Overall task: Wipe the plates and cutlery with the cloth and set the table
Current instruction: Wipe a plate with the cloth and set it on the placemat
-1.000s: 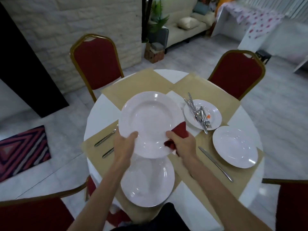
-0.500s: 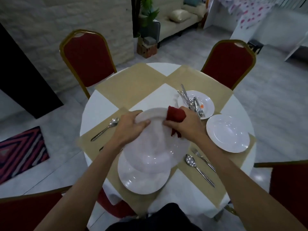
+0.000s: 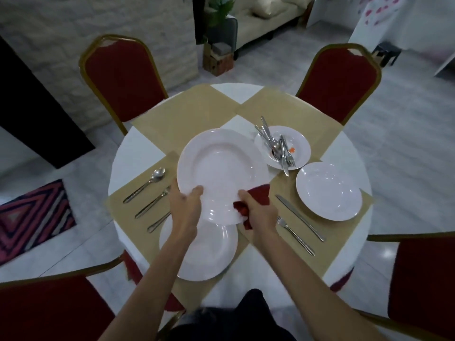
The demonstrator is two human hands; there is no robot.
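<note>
Over the round tabletop (image 3: 138, 153), my left hand (image 3: 186, 205) grips the near rim of a white plate (image 3: 221, 168), thumb curled over the edge. My right hand (image 3: 262, 214) pinches the rim beside it through a bunched red cloth (image 3: 259, 196). The plate looks stiff, glossy, likely slippery and breakable. I judge a two-handed hold on the rim the safest.

You are wearing the only camera on your head; it is looking forward and down, close over the near edge of the round table (image 3: 136, 155), taking in four red chairs (image 3: 123, 77).
</note>
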